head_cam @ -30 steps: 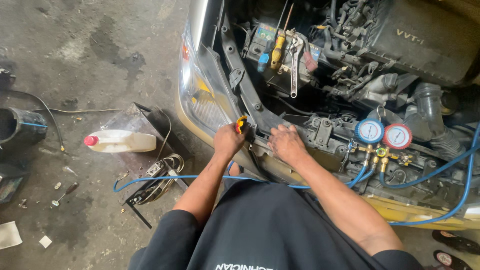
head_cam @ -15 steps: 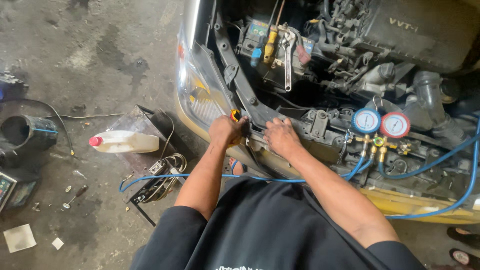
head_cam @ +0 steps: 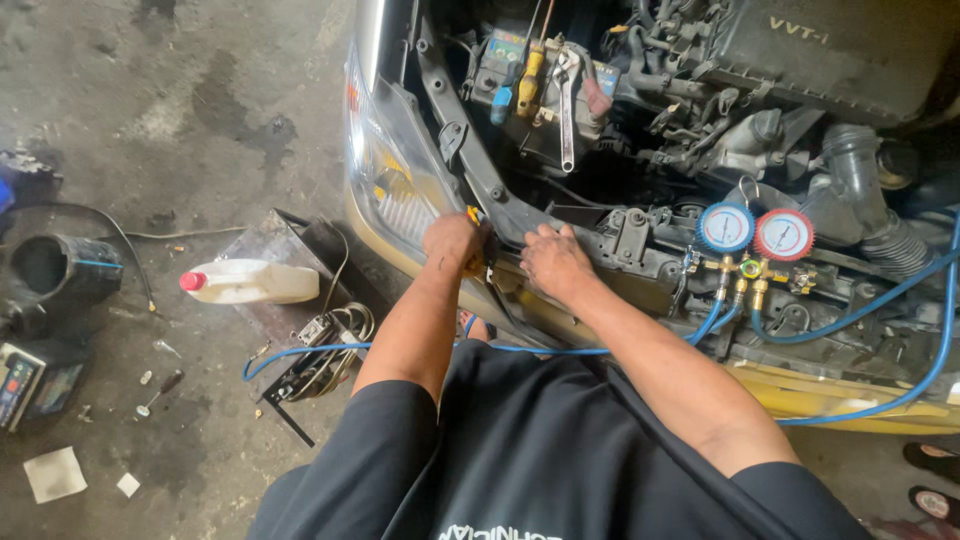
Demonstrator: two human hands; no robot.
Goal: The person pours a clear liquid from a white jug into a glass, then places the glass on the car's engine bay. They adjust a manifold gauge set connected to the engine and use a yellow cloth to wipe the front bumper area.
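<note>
L hand [head_cam: 452,240] grip clamped on a yellow-handled tool [head_cam: 474,215], tip hidden, at the black front panel [head_cam: 520,225]. R hand [head_cam: 552,262] lies flat on the panel just right, fingers loosely apart. Tight gap btwn headlight [head_cam: 395,190] and panel; gauges [head_cam: 755,232] further right.

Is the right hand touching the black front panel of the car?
Touching. The head view shows the right hand lying flat on the black front panel, fingers spread on its edge with no gap.
</note>
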